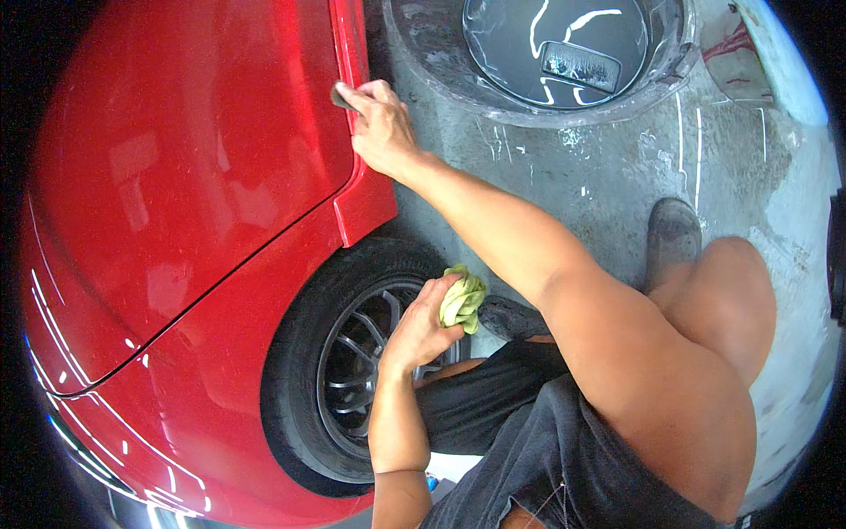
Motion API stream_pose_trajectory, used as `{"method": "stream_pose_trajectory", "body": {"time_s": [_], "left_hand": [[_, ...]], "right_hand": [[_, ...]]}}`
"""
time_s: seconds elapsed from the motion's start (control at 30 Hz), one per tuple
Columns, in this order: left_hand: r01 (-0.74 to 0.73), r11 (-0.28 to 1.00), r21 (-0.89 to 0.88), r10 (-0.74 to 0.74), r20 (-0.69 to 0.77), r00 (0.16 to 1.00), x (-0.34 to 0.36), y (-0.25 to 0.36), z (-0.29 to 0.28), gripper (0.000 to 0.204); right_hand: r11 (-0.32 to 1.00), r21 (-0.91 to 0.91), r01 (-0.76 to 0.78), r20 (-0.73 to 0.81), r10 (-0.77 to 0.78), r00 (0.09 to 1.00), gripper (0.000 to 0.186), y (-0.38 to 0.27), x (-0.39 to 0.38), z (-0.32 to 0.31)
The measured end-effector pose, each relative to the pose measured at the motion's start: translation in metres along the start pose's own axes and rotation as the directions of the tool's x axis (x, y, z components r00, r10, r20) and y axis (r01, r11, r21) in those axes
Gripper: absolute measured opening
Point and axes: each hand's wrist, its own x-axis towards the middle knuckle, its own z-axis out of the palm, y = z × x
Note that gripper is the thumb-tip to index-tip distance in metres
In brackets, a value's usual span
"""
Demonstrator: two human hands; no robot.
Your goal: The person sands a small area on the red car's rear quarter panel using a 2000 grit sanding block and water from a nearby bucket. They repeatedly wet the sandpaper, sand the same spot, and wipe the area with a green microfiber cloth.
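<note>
Crouched low, the left hand [423, 322] bunches a green cloth [463, 300] at the alloy wheel's [366, 366] two o'clock; the right hand [379, 123] clamps the red door edge [352, 53], where grit could scratch paint.

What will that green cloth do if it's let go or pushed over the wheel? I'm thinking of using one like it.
The green cloth sits bunched in the left hand, so it's likely soft, floppy and light. Pushed against the wheel, it would probably mould around the spokes rather than slide stiffly.

Red car [176, 176]; pale green cloth [463, 301]; black tyre [295, 370].
</note>
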Motion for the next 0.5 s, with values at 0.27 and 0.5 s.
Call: {"method": "stream_pose_trajectory", "body": {"time_s": [0.27, 0.5], "left_hand": [[0.044, 0.999, -0.011, -0.044, -0.013, 0.999, -0.003, -0.008, -0.001, 0.080], [-0.001, 1.000, -0.016, 0.001, -0.019, 1.000, -0.004, -0.005, -0.007, 0.080]], "right_hand": [[0.989, -0.073, 0.130, 0.161, -0.117, 0.980, 0.067, -0.005, -0.018, 0.022], [0.984, -0.127, 0.123, 0.139, -0.105, 0.985, 0.066, -0.009, 0.008, 0.015]]}}
